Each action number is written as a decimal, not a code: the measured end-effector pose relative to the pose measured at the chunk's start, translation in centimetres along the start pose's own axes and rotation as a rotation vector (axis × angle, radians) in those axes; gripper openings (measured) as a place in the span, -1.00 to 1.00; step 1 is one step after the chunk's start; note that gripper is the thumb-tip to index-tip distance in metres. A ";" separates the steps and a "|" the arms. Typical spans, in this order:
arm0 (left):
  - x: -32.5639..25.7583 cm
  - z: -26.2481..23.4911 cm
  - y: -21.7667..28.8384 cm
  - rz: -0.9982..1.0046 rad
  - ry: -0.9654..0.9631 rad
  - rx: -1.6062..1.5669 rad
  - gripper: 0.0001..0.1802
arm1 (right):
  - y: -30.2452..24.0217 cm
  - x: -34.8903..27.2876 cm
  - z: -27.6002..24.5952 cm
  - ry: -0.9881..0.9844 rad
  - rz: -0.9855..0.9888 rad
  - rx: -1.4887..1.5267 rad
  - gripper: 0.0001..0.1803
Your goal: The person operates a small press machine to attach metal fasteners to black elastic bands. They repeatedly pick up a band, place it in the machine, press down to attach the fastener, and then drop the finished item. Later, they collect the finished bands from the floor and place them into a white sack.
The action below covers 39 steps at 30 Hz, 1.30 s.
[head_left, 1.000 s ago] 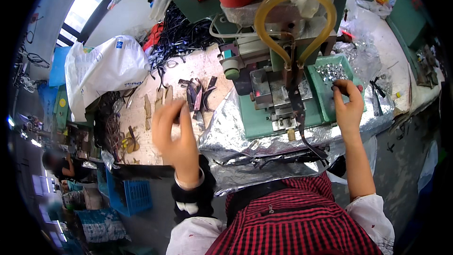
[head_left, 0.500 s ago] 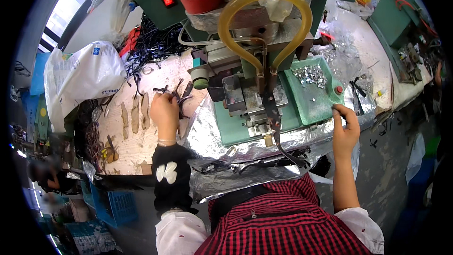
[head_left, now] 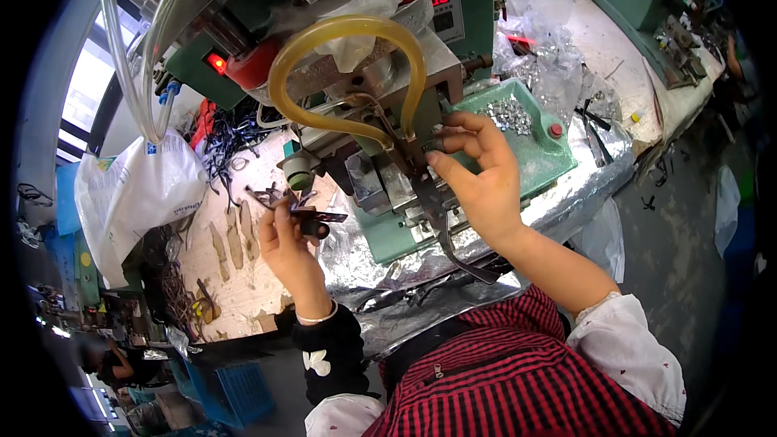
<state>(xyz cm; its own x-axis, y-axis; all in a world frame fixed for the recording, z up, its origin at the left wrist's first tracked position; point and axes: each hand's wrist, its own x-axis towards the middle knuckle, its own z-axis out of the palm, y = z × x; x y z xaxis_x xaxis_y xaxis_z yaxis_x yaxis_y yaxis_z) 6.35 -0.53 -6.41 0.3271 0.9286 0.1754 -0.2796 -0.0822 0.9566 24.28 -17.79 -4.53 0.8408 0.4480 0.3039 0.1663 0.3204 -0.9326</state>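
My left hand [head_left: 293,255] pinches a dark strap [head_left: 324,216] with a round black end, held over the table left of the press. My right hand [head_left: 490,182] reaches in at the middle of the press [head_left: 376,93], thumb and forefinger nearly together beside its punch; whatever they pinch is too small to make out. A second dark strap [head_left: 439,214] lies across the press bed under the punch, its lower end hanging over the foil-covered front edge. Right of the press, a green tray [head_left: 538,170] contains many small shiny metal pieces [head_left: 510,116].
A yellow hose [head_left: 348,23] loops in front of the press. Black straps [head_left: 231,142] lie heaped behind left, next to a white plastic bag [head_left: 142,194]. Brown strips [head_left: 235,239] rest on the table. A red button [head_left: 555,130] sits at the tray's right edge.
My right hand has moved from the tray's front right corner leftward to the punch. My left hand has lifted a dark strap from the table toward me. The view has shifted.
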 end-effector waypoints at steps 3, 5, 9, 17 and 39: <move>-1.6 1.6 3.3 0.368 -0.097 0.077 -0.82 | -0.7 0.3 0.3 -0.041 0.025 -0.007 -0.52; -3.2 3.0 5.3 0.581 -0.167 0.089 -0.83 | -2.9 0.1 1.1 -0.102 0.116 0.096 -0.47; -4.4 4.6 5.2 1.027 -0.318 0.388 -0.87 | -5.3 -2.0 0.9 -0.097 0.212 0.258 -0.42; -4.7 8.5 2.8 1.348 -0.646 0.627 -0.73 | -1.7 3.0 -5.3 -0.081 0.006 -0.270 -0.35; -6.3 2.0 5.7 1.073 0.012 0.759 -0.83 | 4.8 2.2 -9.9 0.149 -0.167 -0.935 -0.90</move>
<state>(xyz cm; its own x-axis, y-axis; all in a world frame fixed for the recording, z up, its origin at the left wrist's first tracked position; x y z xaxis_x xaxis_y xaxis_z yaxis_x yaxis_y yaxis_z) 4.51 -7.56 -1.60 0.2520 0.2777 0.9270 0.1820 -0.9545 0.2364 32.03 -23.49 -10.27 0.8153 0.3255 0.4789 0.5791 -0.4536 -0.6774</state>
